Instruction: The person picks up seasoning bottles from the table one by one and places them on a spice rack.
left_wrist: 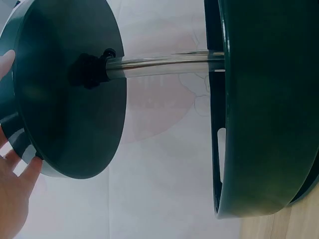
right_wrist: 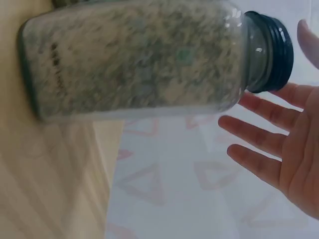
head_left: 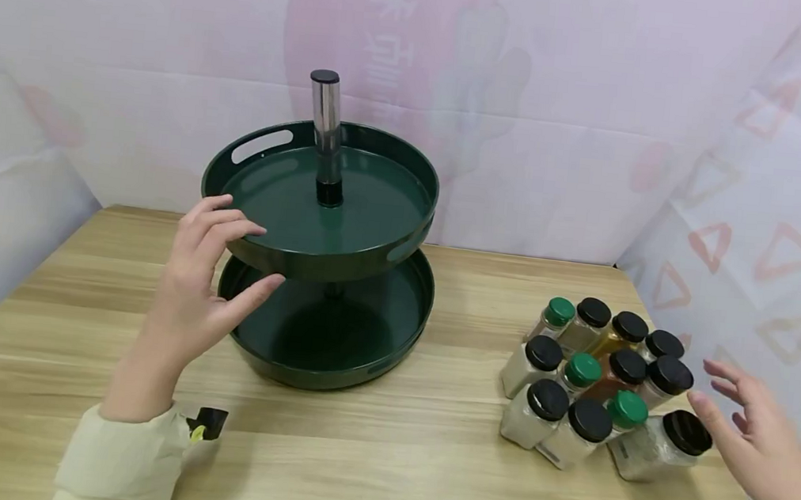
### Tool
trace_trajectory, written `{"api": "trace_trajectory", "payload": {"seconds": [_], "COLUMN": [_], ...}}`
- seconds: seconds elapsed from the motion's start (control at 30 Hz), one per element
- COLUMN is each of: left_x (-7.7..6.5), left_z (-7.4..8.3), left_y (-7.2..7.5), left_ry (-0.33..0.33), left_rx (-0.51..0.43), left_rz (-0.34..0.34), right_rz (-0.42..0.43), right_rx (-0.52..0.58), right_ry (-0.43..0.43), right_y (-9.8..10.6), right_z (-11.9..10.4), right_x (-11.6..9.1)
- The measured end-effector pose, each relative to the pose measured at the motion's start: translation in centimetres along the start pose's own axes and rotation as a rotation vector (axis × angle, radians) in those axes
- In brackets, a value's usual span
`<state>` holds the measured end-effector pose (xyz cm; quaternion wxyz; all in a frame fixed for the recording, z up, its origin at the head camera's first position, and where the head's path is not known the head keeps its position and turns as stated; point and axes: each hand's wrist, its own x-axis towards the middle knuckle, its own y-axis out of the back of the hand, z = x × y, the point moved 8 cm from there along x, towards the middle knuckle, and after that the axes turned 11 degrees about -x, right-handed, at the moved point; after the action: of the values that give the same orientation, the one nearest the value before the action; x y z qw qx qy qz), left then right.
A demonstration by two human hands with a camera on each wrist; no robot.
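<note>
A dark green two-tier round tray [head_left: 323,231] stands at centre left, with a metal post through its middle. My left hand [head_left: 201,280] holds the upper tier's rim at the near left, fingers over the edge and thumb low against the outside. From the left wrist view, fingertips [left_wrist: 32,169] lie right at that tier's edge [left_wrist: 20,104]. My right hand [head_left: 759,440] is beside the nearest right spice jar [head_left: 647,454], fingers spread. In the right wrist view this jar [right_wrist: 134,62] has speckled contents, and the fingers extend close to its black lid [right_wrist: 271,52].
Several more spice jars [head_left: 525,416] with black or green lids stand grouped on the right of the wooden table [head_left: 438,476]. Printed white cloth [head_left: 560,137] hangs behind the table and along both sides. The lower tier [head_left: 332,375] sits directly on the tabletop.
</note>
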<state>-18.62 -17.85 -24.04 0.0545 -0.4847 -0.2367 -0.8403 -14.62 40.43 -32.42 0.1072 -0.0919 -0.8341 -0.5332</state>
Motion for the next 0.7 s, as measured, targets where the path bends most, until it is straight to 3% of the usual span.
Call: {"api": "trace_trajectory", "payload": {"seconds": [0.17, 0.47, 0.7], "left_x": [0.0, 0.0, 0.0], "left_z": [0.0, -0.3, -0.3], "left_y": [0.0, -0.2, -0.1], "left_ry": [0.007, 0.007, 0.009], "left_rx": [0.001, 0.004, -0.003], "left_rz": [-0.001, -0.003, 0.006], "right_rz": [-0.064, -0.033, -0.145], "right_rx": [0.017, 0.039, 0.022], "right_ry": [-0.028, -0.046, -0.017], "right_y": [-1.0, -1.1, -1.9], "right_z": [1.2, 1.4, 1.2], "right_x": [-0.4, -0.9, -1.0]}}
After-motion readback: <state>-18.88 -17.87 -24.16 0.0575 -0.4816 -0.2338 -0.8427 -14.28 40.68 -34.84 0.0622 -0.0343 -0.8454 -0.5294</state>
